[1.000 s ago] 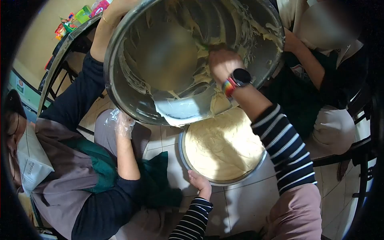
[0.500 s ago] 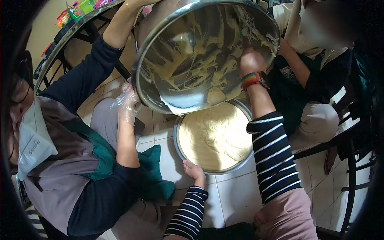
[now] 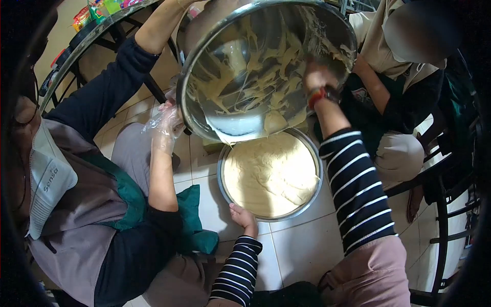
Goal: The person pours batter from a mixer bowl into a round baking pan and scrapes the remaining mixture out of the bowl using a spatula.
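Observation:
A large metal mixing bowl (image 3: pixel 232 105), smeared inside with pale batter, is tipped on its side above a round metal basin (image 3: pixel 223 192). The basin is filled with smooth, creamy batter (image 3: pixel 271 176). My left hand (image 3: pixel 244 220) grips the basin's near-left rim, thumb on top. Inside the tilted bowl, near its right wall, my right hand (image 3: pixel 319 77) is closed and partly blurred; what it holds is hidden. On that wrist is a red watch band (image 3: pixel 318 97). A co-worker's plastic-gloved hand (image 3: pixel 166 123) supports the bowl's left rim, and their other arm reaches up behind it.
A masked co-worker (image 3: pixel 76 204) sits at the left, and another person (image 3: pixel 383 92) is close at the right. A table (image 3: pixel 92 43) with colourful packets stands at the upper left. Black metal furniture legs (image 3: pixel 442 225) rise at the right, over white floor tiles (image 3: pixel 307 245).
My right hand has shifted slightly, with its wrist turned, inside the bowl. The tilted bowl's left edge has moved a little to the right. My left hand stays on the basin.

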### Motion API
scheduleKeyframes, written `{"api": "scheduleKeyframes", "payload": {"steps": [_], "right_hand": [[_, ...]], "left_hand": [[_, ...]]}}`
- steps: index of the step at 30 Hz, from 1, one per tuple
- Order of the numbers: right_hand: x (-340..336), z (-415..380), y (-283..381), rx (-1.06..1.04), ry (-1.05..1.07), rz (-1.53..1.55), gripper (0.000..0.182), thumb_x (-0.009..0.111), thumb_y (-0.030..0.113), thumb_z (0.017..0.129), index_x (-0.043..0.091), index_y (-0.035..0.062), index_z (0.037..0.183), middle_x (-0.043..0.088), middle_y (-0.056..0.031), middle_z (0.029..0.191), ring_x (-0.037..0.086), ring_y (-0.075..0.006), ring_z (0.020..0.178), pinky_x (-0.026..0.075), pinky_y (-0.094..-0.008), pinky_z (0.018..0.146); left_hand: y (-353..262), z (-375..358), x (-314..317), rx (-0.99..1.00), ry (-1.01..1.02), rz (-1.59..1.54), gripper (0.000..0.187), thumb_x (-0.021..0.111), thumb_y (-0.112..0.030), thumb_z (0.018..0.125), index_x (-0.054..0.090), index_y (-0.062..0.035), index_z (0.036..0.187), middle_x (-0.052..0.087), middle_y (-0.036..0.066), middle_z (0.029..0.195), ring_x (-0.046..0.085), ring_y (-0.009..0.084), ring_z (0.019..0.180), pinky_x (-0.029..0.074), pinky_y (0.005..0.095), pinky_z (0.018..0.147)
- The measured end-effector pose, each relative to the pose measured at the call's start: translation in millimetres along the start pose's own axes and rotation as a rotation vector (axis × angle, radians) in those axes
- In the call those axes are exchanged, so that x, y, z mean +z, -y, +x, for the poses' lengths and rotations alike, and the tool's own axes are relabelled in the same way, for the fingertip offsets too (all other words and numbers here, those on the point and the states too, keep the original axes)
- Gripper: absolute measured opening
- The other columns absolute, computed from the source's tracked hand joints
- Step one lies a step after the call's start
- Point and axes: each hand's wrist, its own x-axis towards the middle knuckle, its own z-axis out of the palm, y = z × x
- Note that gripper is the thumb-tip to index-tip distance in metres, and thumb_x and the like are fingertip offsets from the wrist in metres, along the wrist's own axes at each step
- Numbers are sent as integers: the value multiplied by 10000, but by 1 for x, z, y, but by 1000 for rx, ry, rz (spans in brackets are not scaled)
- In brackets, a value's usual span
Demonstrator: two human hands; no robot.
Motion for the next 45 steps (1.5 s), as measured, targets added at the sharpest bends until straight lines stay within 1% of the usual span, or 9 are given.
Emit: {"api": "scheduleKeyframes", "payload": {"steps": [4,6,19,22,27,33,38,42,45], "right_hand": [[100,-13,-11,195,34,-201,319,330,201,813,548,12,951,555,-219,929,538,-328,900,418,-427,784],[88,-30,-12,-111,157,-23,283,377,197,790,578,14,871,563,-213,907,541,-329,886,428,-429,758],[142,9,16,-142,28,288,202,434,95,755,610,67,849,586,-160,892,568,-323,829,463,-387,710],[90,-12,20,-159,308,221,182,519,121,708,603,64,859,583,-172,877,566,-328,819,460,-386,706],[1,-10,-2,-36,9,389,229,592,225,676,610,20,777,578,-197,853,566,-335,798,465,-379,691],[-38,-11,49,-307,-577,288,51,579,109,556,616,103,590,555,-67,506,570,-222,460,461,-326,412],[16,-47,109,-800,-461,575,99,516,112,607,601,72,577,565,-94,594,570,-204,543,457,-320,452],[-11,-59,73,-589,-139,394,110,500,104,638,606,77,627,561,-84,590,586,-200,554,470,-290,484],[-48,-70,59,-429,-568,617,110,501,110,673,593,75,625,562,-81,588,590,-195,534,470,-278,471]], "left_hand": [[-3,-1,-3,30,5,-5,482,287,-318,889,496,117,868,556,231,815,529,295,732,399,348,696],[-6,0,-3,23,31,10,488,285,-319,889,493,122,876,554,240,824,527,301,738,395,352,701],[17,1,2,-9,-44,114,479,269,-312,895,453,112,1021,526,210,992,503,260,888,367,306,800],[25,4,-1,-14,60,71,473,262,-302,897,450,107,1044,518,219,1011,501,267,886,368,319,798],[6,-19,-14,20,190,98,391,299,-244,886,415,78,1074,473,188,1048,467,242,924,360,311,813],[-120,-75,-34,561,347,275,324,342,-176,873,372,44,1110,420,150,1091,425,211,969,351,302,832],[-280,-54,0,1319,-43,164,373,382,-136,851,317,53,1165,386,175,1160,401,242,1011,314,327,876],[-348,-26,16,1455,-118,186,316,379,-118,875,394,67,1130,442,137,1147,425,179,1036,315,288,894],[-358,-10,17,1426,3,239,264,431,-111,859,479,32,1075,474,111,1106,434,165,1022,313,279,885]]}}
